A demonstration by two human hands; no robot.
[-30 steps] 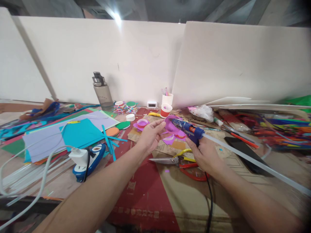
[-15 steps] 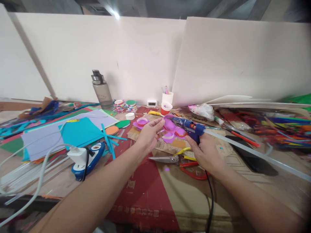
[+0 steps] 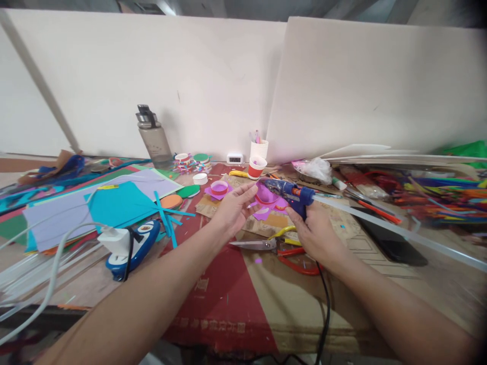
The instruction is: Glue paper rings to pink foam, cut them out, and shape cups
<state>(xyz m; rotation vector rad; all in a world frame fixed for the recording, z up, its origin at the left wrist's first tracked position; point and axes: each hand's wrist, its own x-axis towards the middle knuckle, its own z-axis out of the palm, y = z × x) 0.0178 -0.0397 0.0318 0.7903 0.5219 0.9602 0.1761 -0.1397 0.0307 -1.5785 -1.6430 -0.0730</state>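
Head view: two hands meet over the table, just beyond one pair of scissors [image 3: 271,245]. The left hand [image 3: 234,210] has its thumb and forefinger brought almost together, pinching the near-left edge of one purple round piece [image 3: 265,196], with the other fingers loosely curled. That piece lies at those fingertips, beyond the scissors; the right hand [image 3: 317,228] is wrapped around the handle of one glue gun [image 3: 291,191], whose nozzle is at the piece's upper edge, though I cannot tell if they touch. One long glue stick [image 3: 380,224] juts from the back of the gun. Farther beyond the scissors are two paper cups, a white one [image 3: 262,151] holding pens and a red-and-white one [image 3: 257,171], plus one clock [image 3: 235,158]. Beyond and left of the scissors stand one bottle [image 3: 155,144] and two stacks of discs [image 3: 193,162]; one power strip [image 3: 150,230] lies well left, one phone [image 3: 395,248] to the right. Pale Chinese characters run across the red cardboard [image 3: 213,304] nearer than the scissors, too blurred to read surely; the bottle's faint lettering and the clock's display are too small to read.
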